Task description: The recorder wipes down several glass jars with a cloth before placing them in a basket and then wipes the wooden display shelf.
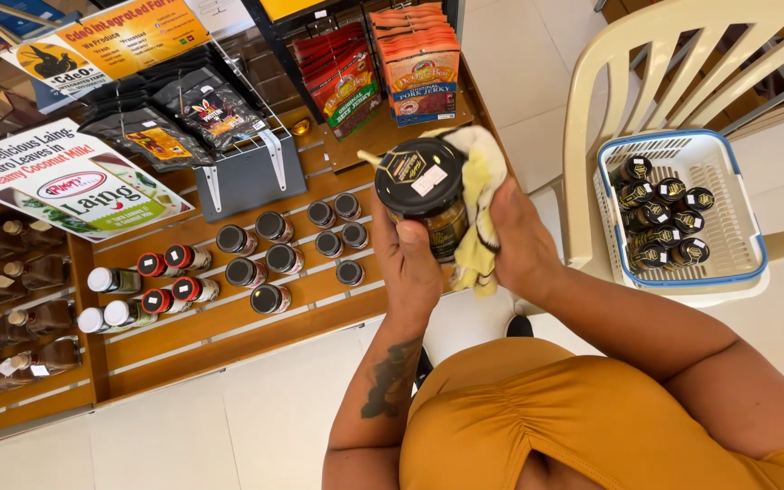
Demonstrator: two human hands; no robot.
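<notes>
Wooden slatted shelf [229,340] w/ rows of black-lidded jars [269,259]; far left edge cut off. Cream plastic chair [682,54], slat back, seat bearing white mesh basket [728,254] w/ blue rim, more small jars inside. Glass jar [428,195], round black lid w/ gold hex label, held at centre over shelf edge. Yellow cloth [478,204], soft, crumpled, against jar's side. Left hand [410,263] fingers curled round jar; tips hidden behind it. Right hand [519,240] presses cloth to jar, fingers mostly hidden underneath.
</notes>
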